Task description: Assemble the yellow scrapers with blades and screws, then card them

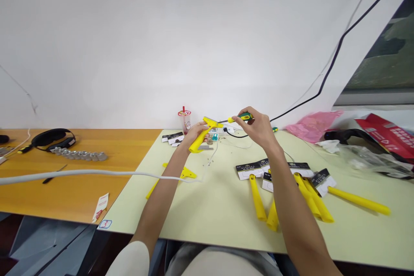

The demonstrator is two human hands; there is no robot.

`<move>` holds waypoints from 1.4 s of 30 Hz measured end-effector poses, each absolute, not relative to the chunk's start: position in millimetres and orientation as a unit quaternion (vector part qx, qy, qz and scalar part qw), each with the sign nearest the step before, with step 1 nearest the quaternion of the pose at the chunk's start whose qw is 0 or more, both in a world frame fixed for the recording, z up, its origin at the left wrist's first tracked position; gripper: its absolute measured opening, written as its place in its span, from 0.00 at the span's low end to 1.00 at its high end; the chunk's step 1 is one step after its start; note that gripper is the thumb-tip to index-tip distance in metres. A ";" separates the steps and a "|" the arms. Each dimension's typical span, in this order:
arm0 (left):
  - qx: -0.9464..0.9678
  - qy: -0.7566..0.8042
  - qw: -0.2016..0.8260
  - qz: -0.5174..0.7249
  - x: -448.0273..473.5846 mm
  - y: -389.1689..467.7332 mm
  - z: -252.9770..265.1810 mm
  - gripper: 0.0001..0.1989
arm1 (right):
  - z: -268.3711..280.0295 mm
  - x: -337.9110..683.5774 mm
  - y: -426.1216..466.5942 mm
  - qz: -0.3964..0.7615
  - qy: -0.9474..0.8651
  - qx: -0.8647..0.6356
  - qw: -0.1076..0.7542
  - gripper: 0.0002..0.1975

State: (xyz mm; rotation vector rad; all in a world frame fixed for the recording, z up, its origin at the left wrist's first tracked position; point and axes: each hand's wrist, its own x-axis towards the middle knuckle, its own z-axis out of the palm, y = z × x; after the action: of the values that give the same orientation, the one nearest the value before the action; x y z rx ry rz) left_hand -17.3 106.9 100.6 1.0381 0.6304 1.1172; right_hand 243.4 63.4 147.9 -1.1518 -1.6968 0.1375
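My left hand (195, 131) is closed around a yellow plastic scraper (199, 139), held tilted above the table with its wide head up. In my right hand (258, 125) is a screwdriver (241, 117) with a green and yellow handle. Its shaft points left, and the tip reaches the scraper's head; whether it sits in a screw is too small to tell. Below my left forearm lies another yellow scraper (187, 173), partly hidden by the arm. Near my right forearm are several yellow handles (257, 198) with black-and-white cardboard labels (249, 170), some covered by the arm.
A lidded drink cup (184, 121) with a red straw stands by the wall. A white cable (106, 172) crosses in front at left. Headphones (53, 138) and a row of metal parts (79, 154) lie on the wooden table. A pink bag (312, 126) and red packaging (388, 138) are at right.
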 end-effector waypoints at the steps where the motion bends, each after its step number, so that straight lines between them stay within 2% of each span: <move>1: 0.463 0.281 0.679 0.496 -17.2 107.0 100.6 0.20 | 148.0 243.3 63.3 0.057 -0.706 -0.482 0.516 0.30; 19: 0.442 0.279 0.689 0.503 -18.3 107.5 98.4 0.25 | 146.3 246.1 65.3 0.058 -0.713 -0.476 0.511 0.29; 28: 0.453 0.274 0.687 0.498 -19.3 107.9 97.1 0.20 | 148.7 246.5 62.5 0.058 -0.710 -0.482 0.511 0.30; 42: 0.454 0.280 0.683 0.499 -19.1 109.3 94.9 0.21 | 148.3 247.0 62.6 0.059 -0.710 -0.484 0.508 0.31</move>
State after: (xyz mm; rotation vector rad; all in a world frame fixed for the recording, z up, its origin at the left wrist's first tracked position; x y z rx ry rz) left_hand -19.1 109.3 94.9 1.0176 0.6269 1.1192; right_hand 247.0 62.6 148.3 -1.1653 -1.7112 0.1423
